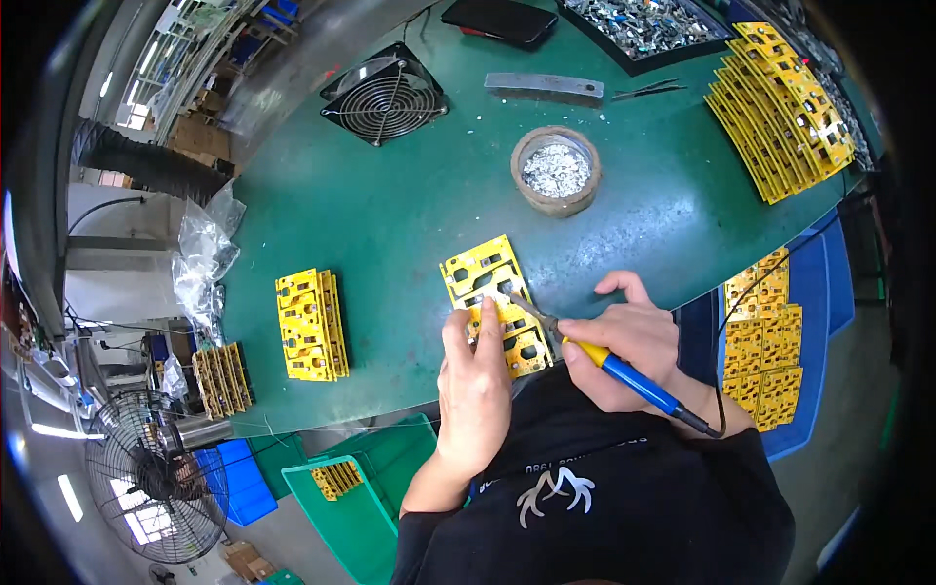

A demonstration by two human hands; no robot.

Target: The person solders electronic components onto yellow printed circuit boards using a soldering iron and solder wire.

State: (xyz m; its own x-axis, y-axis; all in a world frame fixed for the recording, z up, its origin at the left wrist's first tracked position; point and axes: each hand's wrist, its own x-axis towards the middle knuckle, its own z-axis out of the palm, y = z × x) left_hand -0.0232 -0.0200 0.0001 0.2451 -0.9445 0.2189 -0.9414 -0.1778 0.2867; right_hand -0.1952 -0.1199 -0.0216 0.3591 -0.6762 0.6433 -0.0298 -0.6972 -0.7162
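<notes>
A yellow circuit board panel with dark cut-outs lies at the near edge of the table. My left hand holds it from the left, one fingertip pressed on its face and another finger along its left edge. In my right hand is a soldering iron with a blue and yellow handle, gripped like a pen. Its metal tip reaches the right part of the panel, near my left fingertip; whether it touches I cannot tell. A cable runs from the handle's end past my right wrist.
More yellow panels stand to the left, others at the far right. A round tub of silvery bits, a metal bar, tweezers, a small fan and a parts tray lie beyond. Blue and green bins flank me.
</notes>
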